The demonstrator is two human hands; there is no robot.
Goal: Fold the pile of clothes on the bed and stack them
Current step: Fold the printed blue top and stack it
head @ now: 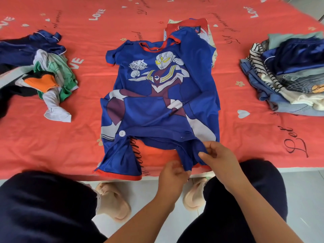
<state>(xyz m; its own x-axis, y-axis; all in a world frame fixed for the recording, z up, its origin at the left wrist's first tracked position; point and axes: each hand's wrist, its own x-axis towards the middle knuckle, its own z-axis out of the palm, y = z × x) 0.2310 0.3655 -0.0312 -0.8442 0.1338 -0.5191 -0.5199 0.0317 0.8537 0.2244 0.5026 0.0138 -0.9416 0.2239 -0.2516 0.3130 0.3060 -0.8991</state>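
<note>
Centre of frame: blue hero-print shirt (pixel 157 85) lies front-up on the bed (pixel 52 137), spread flat, likely ready for folding. Unfolded heap (pixel 43 67) upper left, folded stack (pixel 289 76) at right edge; task judged partway. Left hand (pixel 172 174) and right hand (pixel 219 155) both pinch the shirt's lower right hem, fingers (pixel 204 156) clamped on the cloth, which bunches between them, probably to straighten that edge.

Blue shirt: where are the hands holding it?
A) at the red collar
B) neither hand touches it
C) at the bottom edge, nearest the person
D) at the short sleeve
C: the left hand and the right hand both pinch the blue shirt at its bottom edge, by the near side of the bed.
</note>
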